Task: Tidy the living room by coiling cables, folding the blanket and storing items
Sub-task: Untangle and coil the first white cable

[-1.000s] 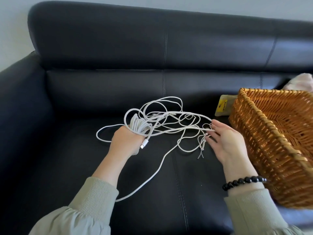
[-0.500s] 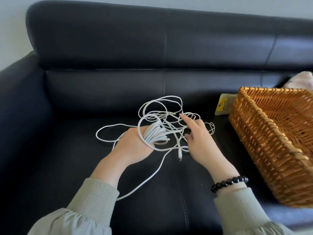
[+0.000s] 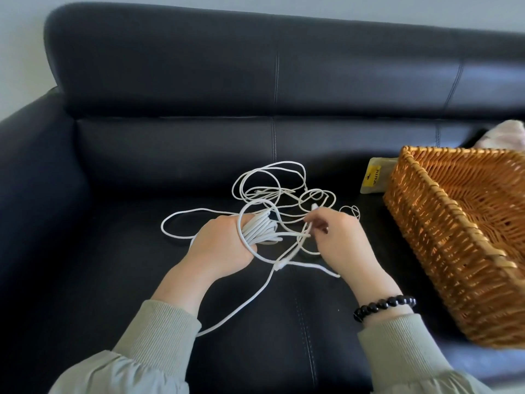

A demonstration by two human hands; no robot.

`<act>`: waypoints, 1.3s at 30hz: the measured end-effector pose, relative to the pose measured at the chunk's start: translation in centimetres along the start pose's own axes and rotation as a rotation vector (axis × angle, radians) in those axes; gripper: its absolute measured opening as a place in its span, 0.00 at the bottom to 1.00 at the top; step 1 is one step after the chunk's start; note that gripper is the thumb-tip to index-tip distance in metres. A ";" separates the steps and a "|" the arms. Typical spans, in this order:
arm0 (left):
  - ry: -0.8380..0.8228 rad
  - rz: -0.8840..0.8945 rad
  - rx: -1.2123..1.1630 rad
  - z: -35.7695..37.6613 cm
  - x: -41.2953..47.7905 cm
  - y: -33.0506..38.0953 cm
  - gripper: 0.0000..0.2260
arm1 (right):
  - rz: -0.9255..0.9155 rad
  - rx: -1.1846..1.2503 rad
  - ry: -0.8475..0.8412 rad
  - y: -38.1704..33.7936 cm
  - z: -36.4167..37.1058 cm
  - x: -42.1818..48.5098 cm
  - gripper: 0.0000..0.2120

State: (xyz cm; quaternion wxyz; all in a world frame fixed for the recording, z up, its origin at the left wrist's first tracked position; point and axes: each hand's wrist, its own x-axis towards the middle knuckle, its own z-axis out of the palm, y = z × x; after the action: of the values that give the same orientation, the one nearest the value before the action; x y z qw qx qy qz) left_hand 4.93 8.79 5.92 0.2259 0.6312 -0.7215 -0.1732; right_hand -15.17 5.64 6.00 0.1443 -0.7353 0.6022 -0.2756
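Left hand (image 3: 224, 248) at frame centre, grip closed around coiled white cable (image 3: 260, 227), right hand (image 3: 339, 240) beside it, fingers pinching a loose strand, above black sofa (image 3: 142, 172)

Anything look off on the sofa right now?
Only the white cable: much of it sprawls in tangled loops on the seat beyond the left hand and right hand. The basket looks undamaged.

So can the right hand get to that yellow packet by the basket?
Probably yes. The packet lies open on the sofa beside the basket, nothing over it. But the right hand is pinching cable and would likely let go first.
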 end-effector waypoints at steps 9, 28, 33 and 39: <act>0.148 -0.073 0.187 -0.2 0.2 -0.5 0.05 | 0.366 -0.102 0.266 0.7 -1.0 0.4 0.14; 0.449 0.232 0.201 0.2 0.0 0.2 0.19 | 0.344 0.616 -0.288 -1.3 -1.0 0.3 0.15; 0.368 0.174 0.201 0.7 0.1 0.1 0.16 | 0.252 1.270 -0.300 -0.7 -1.4 0.4 0.14; 0.319 0.020 0.172 0.3 0.2 0.5 0.08 | 0.130 1.447 -0.398 -0.5 -1.3 0.1 0.07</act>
State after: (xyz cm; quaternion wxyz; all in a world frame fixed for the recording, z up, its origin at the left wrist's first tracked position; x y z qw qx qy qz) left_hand 4.36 8.65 5.99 0.2844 0.6605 -0.6948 -0.0061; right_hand -15.48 5.80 7.38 0.7134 -0.4557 0.2756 -0.4555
